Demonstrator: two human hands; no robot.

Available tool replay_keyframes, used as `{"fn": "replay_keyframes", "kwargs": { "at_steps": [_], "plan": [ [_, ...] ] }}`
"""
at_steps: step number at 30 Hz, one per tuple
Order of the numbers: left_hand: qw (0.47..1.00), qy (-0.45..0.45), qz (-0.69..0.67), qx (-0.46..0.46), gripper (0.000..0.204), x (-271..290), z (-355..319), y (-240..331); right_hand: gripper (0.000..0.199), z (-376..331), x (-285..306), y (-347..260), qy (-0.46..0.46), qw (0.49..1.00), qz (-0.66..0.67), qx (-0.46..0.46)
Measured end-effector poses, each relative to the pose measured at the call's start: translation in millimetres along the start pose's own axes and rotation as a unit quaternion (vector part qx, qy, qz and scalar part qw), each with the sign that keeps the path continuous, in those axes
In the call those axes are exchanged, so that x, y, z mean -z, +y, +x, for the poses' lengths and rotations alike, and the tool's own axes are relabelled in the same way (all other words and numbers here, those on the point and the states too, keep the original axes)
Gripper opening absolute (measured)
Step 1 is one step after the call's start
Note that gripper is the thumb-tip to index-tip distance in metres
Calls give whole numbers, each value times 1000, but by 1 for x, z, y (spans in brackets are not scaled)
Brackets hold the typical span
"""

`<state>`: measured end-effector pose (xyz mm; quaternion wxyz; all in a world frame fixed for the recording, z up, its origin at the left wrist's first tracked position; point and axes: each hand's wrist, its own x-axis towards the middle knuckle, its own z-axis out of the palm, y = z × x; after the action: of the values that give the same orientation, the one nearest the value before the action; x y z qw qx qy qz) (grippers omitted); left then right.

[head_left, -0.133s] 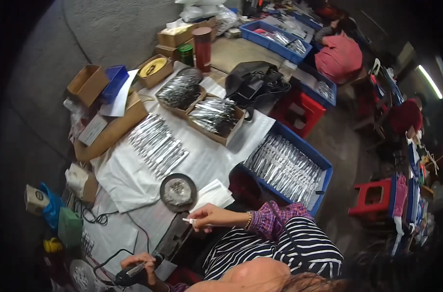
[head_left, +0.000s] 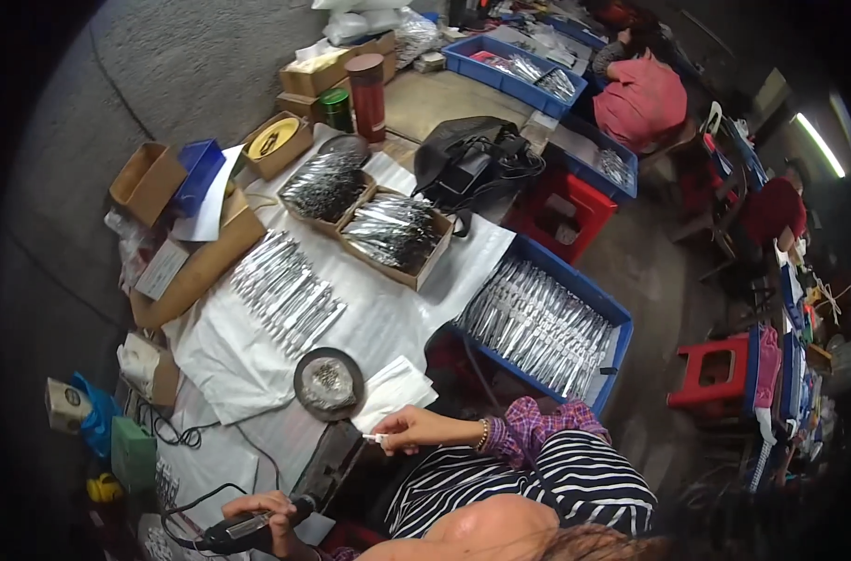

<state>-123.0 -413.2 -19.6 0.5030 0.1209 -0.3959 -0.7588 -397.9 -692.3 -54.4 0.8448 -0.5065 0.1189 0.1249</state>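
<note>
My right hand (head_left: 425, 431) is closed in a pinch on a small white stick-like piece (head_left: 377, 438), whose end pokes out to the left beside a dark metal block (head_left: 330, 460). Lower left, my left hand (head_left: 264, 514) wraps around a black corded hand tool (head_left: 221, 535); its exact kind is unclear. Just beyond the block sits a round dark dish (head_left: 329, 384) with small metal bits in it. Folded white paper (head_left: 394, 391) lies between that dish and my right hand. Farther back, slim silvery metal pieces (head_left: 287, 294) lie in rows on a white sheet.
Cardboard boxes of metal pieces (head_left: 397, 229) stand at the back, near a black bag (head_left: 477, 164). To the right is a blue crate (head_left: 622, 341) full of similar pieces. A red stool (head_left: 710, 374) stands farther right. Another person (head_left: 642, 101) sits at the far end.
The whole view has shifted slightly, so the table's things appear lower and to the left. My right hand appears a little farther right, closer to the dark block. Both hands keep their hold.
</note>
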Motion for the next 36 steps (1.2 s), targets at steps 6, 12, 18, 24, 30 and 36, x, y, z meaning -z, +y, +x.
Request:
{"fn": "replay_keyframes", "kwargs": {
  "at_steps": [6,12,18,24,30,36],
  "plan": [
    [933,107,344,6,43,-1,55,15,36,-19,20,16,43,999,3,-8],
    [924,362,117,-44,51,-19,108,-19,36,-29,29,19,59,998,-8,-5],
    [854,374,326,-157,41,-39,134,-37,37,-33,30,22,71,997,0,-6],
    [729,615,262,-147,45,-73,183,-46,39,-37,25,20,92,996,-7,-9],
    [712,659,236,-52,38,-78,203,-41,36,-33,30,33,124,992,-9,31],
    [734,636,239,15,34,-59,216,-49,26,-34,36,24,164,983,83,0]
  ]
}}
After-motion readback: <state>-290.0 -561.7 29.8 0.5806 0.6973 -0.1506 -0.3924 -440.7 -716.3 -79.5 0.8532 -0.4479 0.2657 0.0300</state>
